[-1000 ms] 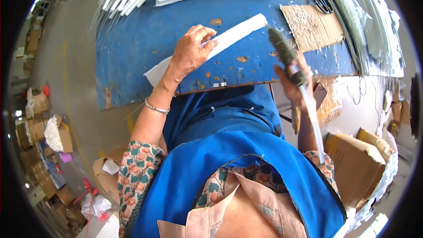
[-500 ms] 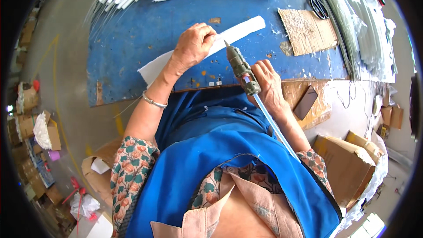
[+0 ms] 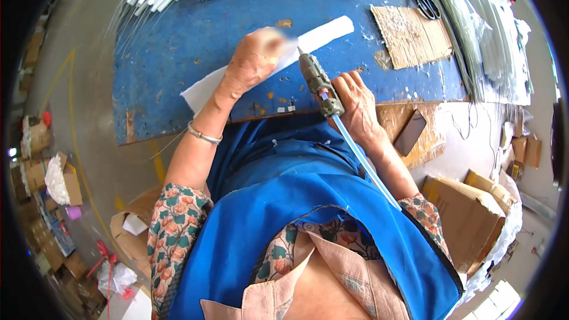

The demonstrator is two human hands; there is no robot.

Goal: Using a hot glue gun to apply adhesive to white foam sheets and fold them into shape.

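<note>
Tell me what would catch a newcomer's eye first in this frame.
The glue gun, gripped in the right hand at the near edge of the worn blue table, its long clear glue stick trailing back over the blue apron. Its nozzle points at the long white strip that the left hand presses flat mid-table. A glue-spattered cardboard piece lies farther right.

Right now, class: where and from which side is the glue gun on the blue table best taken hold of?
Probably around the glue gun's thick rear body, where the right hand wraps it, coming from the right. Its nozzle points at the white strip under the left hand, and the clear glue stick trails behind.
</note>
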